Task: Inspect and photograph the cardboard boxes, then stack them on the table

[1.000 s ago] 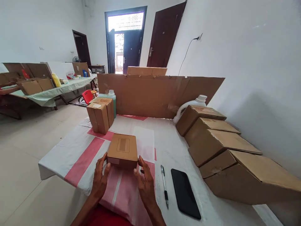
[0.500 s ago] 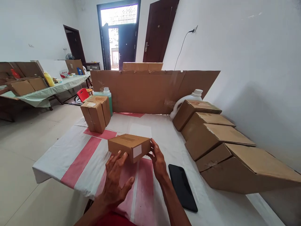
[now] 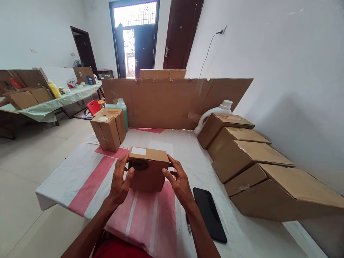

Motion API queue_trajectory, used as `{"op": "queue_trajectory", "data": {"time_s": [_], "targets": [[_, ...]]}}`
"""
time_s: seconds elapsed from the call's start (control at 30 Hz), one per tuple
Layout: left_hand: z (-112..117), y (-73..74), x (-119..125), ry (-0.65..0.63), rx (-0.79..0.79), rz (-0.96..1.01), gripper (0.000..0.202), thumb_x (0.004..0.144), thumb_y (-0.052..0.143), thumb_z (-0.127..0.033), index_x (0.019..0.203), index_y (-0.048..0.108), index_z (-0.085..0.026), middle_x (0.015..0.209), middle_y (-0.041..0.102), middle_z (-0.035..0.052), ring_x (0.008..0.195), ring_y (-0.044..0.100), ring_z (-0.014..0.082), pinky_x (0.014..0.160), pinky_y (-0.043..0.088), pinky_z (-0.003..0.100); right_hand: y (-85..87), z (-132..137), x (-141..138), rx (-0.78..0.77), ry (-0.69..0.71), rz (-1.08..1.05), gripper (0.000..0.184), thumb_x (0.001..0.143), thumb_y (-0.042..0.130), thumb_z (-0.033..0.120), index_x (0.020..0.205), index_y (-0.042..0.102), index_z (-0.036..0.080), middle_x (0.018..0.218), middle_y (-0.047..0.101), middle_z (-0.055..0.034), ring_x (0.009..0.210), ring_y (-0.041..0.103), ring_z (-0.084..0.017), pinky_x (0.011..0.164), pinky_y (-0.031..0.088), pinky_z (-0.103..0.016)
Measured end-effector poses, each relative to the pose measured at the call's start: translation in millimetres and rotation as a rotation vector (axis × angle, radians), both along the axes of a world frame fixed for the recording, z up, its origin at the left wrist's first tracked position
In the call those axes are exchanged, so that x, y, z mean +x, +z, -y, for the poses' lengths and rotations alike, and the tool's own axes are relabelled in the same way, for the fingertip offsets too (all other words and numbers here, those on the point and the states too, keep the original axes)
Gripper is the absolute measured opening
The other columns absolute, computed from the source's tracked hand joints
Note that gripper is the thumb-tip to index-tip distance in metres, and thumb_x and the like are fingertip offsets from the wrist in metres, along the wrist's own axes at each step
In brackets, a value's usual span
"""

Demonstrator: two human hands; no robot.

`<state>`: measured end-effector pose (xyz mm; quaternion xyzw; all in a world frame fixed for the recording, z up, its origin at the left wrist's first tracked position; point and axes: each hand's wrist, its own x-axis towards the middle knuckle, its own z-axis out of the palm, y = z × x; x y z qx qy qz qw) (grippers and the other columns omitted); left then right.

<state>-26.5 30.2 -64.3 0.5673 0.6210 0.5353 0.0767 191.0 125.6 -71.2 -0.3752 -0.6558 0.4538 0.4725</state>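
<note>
A small cardboard box [image 3: 147,167] stands on its side on the red-and-white cloth of the table [image 3: 88,175], a white label on its top face. My left hand [image 3: 119,181] grips its left side and my right hand [image 3: 178,180] grips its right side. Both sets of fingers press against the cardboard. Two more small boxes [image 3: 109,129] stand upright at the back left of the table.
A black phone [image 3: 209,214] and a pen [image 3: 187,219] lie right of my right arm. A row of larger cardboard boxes [image 3: 242,157] lines the right wall. A cardboard screen [image 3: 174,102], a green bottle [image 3: 120,107] and a white jug [image 3: 215,111] stand behind.
The small box was lying flat; my hands turned it round and tipped it up onto its side, so the white label now faces up.
</note>
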Motion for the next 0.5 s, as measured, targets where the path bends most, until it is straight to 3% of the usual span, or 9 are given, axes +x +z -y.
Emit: {"op": "queue_trajectory", "data": {"time_s": [0.17, 0.33, 0.5], "targets": [[-17, -25.8, -13, 0.018, -0.042, 0.091, 0.056, 0.104, 0.045, -0.046, 0.156, 0.042, -0.029, 0.147, 0.052, 0.0121, 0.134, 0.051, 0.0272, 0.102, 0.05, 0.044, -40.0, -18, -30, -0.217, 0.092, -0.143, 0.07, 0.087, 0.069, 0.061, 0.147, 0.055, 0.027, 0.143, 0.063, -0.011, 0.129, 0.06, -0.03, 0.104, 0.054, -0.046], [-25, -53.1, -18, 0.004, -0.126, 0.274, 0.063, 0.1, 0.05, -0.05, 0.158, 0.038, -0.028, 0.153, 0.045, 0.0137, 0.14, 0.048, 0.0289, 0.106, 0.051, 0.047, -66.0, -8, -48, -0.305, 0.124, -0.117, 0.063, 0.087, 0.066, 0.066, 0.128, 0.067, 0.019, 0.126, 0.074, -0.0143, 0.113, 0.07, -0.033, 0.094, 0.059, -0.047], [-7, -53.5, -7, -0.097, -0.256, 0.451, 0.077, 0.096, 0.057, -0.057, 0.162, 0.026, -0.03, 0.159, 0.039, 0.0154, 0.133, 0.057, 0.0305, 0.101, 0.055, 0.046, -73.3, 30, -27, -0.378, 0.08, -0.089, 0.063, 0.088, 0.065, 0.068, 0.128, 0.067, 0.019, 0.129, 0.073, -0.014, 0.115, 0.07, -0.034, 0.091, 0.06, -0.044]]}}
